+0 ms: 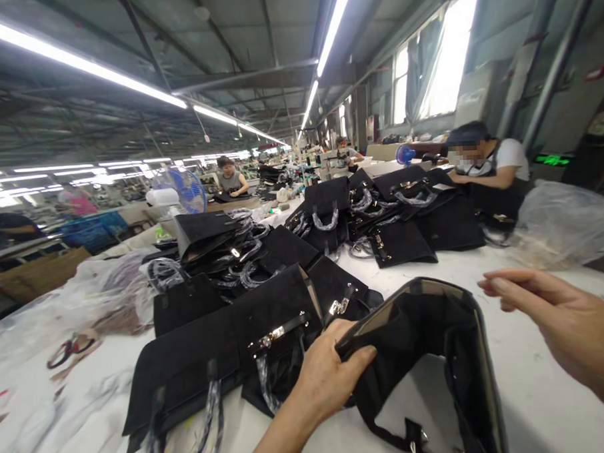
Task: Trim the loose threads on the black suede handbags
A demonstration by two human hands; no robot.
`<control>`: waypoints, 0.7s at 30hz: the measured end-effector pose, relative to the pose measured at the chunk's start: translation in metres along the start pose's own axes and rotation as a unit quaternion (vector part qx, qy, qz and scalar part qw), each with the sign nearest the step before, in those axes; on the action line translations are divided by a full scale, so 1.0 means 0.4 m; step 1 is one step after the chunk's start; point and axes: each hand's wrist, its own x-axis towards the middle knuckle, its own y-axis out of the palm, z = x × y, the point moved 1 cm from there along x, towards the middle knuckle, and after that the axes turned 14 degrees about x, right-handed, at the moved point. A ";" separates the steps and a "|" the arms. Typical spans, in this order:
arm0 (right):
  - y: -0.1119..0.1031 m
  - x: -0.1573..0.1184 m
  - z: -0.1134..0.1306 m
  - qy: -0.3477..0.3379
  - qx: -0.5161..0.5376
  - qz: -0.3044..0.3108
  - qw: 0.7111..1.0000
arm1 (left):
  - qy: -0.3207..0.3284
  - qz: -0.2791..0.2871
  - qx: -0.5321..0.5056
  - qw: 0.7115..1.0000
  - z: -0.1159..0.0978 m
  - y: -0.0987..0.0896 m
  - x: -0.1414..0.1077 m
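A black handbag (417, 341) stands open in front of me, its beige lining edge and a metal-tipped strap showing. My left hand (333, 365) grips its left edge, thumb on the inner side. To the right of the bag, apart from it, hovers my right hand (556, 315). Its thumb and fingertips are drawn together; anything between them is too small to make out. Beside my left hand lies another black handbag (187, 358) with wrapped handles and a metal clasp (277, 334).
Several black handbags (401, 202) are heaped across the white table (534, 383). Clear plastic (566, 215) lies at the right, with scissors (70, 349) and more plastic (99, 289) at the left. A blue fan (187, 190) and co-workers (489, 161) are farther back.
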 end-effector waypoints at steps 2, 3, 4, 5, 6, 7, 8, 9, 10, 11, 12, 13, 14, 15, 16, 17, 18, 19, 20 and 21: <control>0.055 -0.022 0.119 -0.133 -0.011 0.137 0.982 | -0.002 -0.016 0.026 1.000 -0.011 -0.003 -0.007; 0.085 -0.034 0.164 -0.200 -0.019 0.204 0.958 | 0.001 -0.022 0.042 0.999 -0.018 -0.005 -0.012; 0.114 -0.044 0.197 -0.250 -0.035 0.256 0.933 | 0.004 -0.026 0.058 0.998 -0.024 -0.007 -0.017; 0.141 -0.052 0.217 -0.288 -0.055 0.307 0.906 | 0.007 -0.030 0.073 0.997 -0.028 -0.008 -0.021; 0.166 -0.057 0.227 -0.314 -0.080 0.341 0.882 | 0.011 -0.036 0.085 0.996 -0.029 -0.009 -0.025; 0.186 -0.060 0.229 -0.328 -0.107 0.366 0.864 | 0.016 -0.046 0.093 0.995 -0.028 -0.009 -0.028; 0.203 -0.061 0.227 -0.336 -0.131 0.383 0.851 | 0.024 -0.060 0.095 0.993 -0.025 -0.009 -0.031; 0.215 -0.060 0.222 -0.338 -0.152 0.391 0.842 | 0.034 -0.077 0.089 0.992 -0.019 -0.008 -0.032; 0.224 -0.059 0.217 -0.338 -0.169 0.396 0.837 | 0.045 -0.094 0.073 0.992 -0.013 -0.008 -0.032; 0.230 -0.058 0.214 -0.338 -0.181 0.401 0.832 | 0.055 -0.104 0.047 0.992 -0.006 -0.006 -0.032; 0.235 -0.058 0.212 -0.339 -0.189 0.408 0.826 | 0.060 -0.108 0.011 0.992 0.001 -0.004 -0.030; 0.238 -0.058 0.213 -0.340 -0.195 0.415 0.821 | 0.059 -0.104 -0.027 0.992 0.007 -0.002 -0.029; 0.241 -0.058 0.215 -0.342 -0.199 0.420 0.816 | 0.055 -0.098 -0.061 0.992 0.011 0.001 -0.027; 0.244 -0.059 0.217 -0.343 -0.206 0.423 0.813 | 0.048 -0.093 -0.087 0.991 0.014 0.003 -0.025; 0.247 -0.059 0.220 -0.342 -0.214 0.423 0.811 | 0.042 -0.090 -0.101 0.990 0.014 0.005 -0.024; 0.251 -0.059 0.223 -0.338 -0.225 0.417 0.813 | 0.040 -0.092 -0.106 0.989 0.013 0.006 -0.024; 0.254 -0.059 0.225 -0.331 -0.236 0.408 0.817 | 0.039 -0.097 -0.104 0.989 0.010 0.007 -0.024; 0.258 -0.059 0.226 -0.323 -0.246 0.397 0.823 | 0.038 -0.100 -0.101 0.989 0.007 0.008 -0.024; 0.262 -0.059 0.227 -0.315 -0.255 0.386 0.829 | 0.037 -0.103 -0.098 0.989 0.004 0.008 -0.025; 0.266 -0.060 0.227 -0.311 -0.260 0.375 0.834 | 0.035 -0.106 -0.095 0.989 0.002 0.009 -0.026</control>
